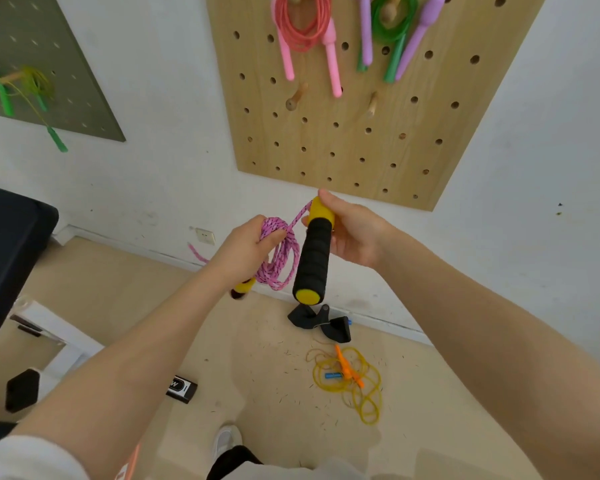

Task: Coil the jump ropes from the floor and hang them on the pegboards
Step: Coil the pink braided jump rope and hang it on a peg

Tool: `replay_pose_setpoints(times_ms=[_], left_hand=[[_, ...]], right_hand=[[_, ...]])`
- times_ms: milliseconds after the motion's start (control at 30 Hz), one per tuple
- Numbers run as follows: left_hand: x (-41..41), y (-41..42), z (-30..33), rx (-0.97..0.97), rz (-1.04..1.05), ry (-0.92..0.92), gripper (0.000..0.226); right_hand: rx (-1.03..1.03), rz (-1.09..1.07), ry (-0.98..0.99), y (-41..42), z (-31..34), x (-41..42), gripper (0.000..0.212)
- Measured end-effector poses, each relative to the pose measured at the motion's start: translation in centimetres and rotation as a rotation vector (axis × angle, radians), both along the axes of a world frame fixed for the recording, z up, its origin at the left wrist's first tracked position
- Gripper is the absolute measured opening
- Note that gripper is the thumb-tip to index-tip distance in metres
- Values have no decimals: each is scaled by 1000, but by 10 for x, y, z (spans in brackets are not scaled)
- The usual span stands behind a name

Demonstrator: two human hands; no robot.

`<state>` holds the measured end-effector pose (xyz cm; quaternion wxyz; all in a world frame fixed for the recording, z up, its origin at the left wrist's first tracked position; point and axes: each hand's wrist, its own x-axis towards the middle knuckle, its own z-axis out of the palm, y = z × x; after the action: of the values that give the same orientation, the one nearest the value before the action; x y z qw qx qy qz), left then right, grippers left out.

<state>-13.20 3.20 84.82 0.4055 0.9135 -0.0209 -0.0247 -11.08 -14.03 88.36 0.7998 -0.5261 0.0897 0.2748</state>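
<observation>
Left hand (246, 247) grips a bundle of coiled pink braided rope (279, 251), fingers curled round the loops — the loops hang below the fist. A second yellow-and-black handle (244, 287) pokes out under that hand, partly hidden. Right hand (352, 232) holds the black foam handle (314, 252) near its yellow collar, thumb on top, fingers wrapped behind; the handle points down, yellow end cap facing the camera. A short run of pink rope goes from the collar across to the coil. A loose pink tail shows left of the left wrist, against the wall.

Both hands are raised in front of the lower edge of the wooden pegboard (361, 133). Near its top edge hang a pink jump rope (305, 32) and a green rope with purple handles (392, 29), each coiled on a peg; two bare wooden pegs (297, 98) sit lower down. A grey pegboard (49, 64) at upper left carries a yellow-green rope with green handles (28, 88).

On the floor (257, 358), by the wall, black handles (321, 322) lie in a heap — just nearer, a yellow rope with orange handles (350, 375) lies tangled, a small blue piece beside it. A black box (181, 388) lies left of that. Dark furniture (7, 244) fills the left edge; a white shoe (226, 439) shows at the bottom.
</observation>
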Motion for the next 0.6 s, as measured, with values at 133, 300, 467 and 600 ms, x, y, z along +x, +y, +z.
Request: replay_pose_setpoints(times_ms=[133, 300, 467, 600], left_hand=[[-6, -2, 2, -82, -9, 69, 22], [-13, -12, -1, -201, -11, 113, 19], [-17, -8, -2, -451, -6, 282, 16], [-22, -13, 3, -638, -73, 341, 21]], right_hand=[[148, -64, 45, 0, 2, 0, 15], [183, -237, 87, 12, 2, 1, 22], [13, -356, -21, 16, -2, 4, 24], [-103, -328, -172, 18, -6, 3, 44]])
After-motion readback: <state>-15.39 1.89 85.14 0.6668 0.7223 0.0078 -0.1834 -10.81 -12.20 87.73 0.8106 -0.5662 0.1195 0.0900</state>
